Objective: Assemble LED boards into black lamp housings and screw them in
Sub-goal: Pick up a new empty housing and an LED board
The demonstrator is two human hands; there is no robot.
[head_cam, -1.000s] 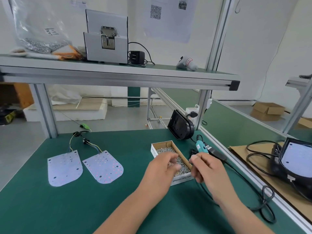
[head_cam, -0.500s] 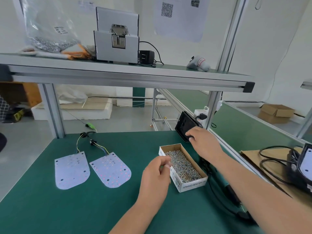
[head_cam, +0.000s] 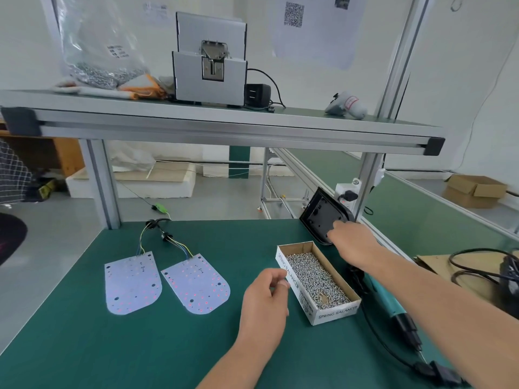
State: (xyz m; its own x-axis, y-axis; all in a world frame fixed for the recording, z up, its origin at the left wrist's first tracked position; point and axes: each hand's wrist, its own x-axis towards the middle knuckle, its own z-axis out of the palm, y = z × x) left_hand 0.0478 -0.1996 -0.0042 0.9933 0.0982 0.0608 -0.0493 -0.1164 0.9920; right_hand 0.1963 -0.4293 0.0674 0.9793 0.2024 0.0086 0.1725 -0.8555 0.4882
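The housing (head_cam: 320, 217) is gripped by the right hand (head_cam: 351, 240); the left hand (head_cam: 264, 301) is curled, contents untellable. Next, a board (head_cam: 196, 284) must be seated.

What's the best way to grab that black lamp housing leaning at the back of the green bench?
Probably take the black plastic lamp housing by its raised rim, thumb inside, coming from the front right where the right hand reaches: it stands tilted by the aluminium post, hollow face toward you.

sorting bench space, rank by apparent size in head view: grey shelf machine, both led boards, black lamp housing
1. Grey machine
2. Left LED board and right LED board: alike, not ranked
3. Black lamp housing, farther off and partly behind the right hand
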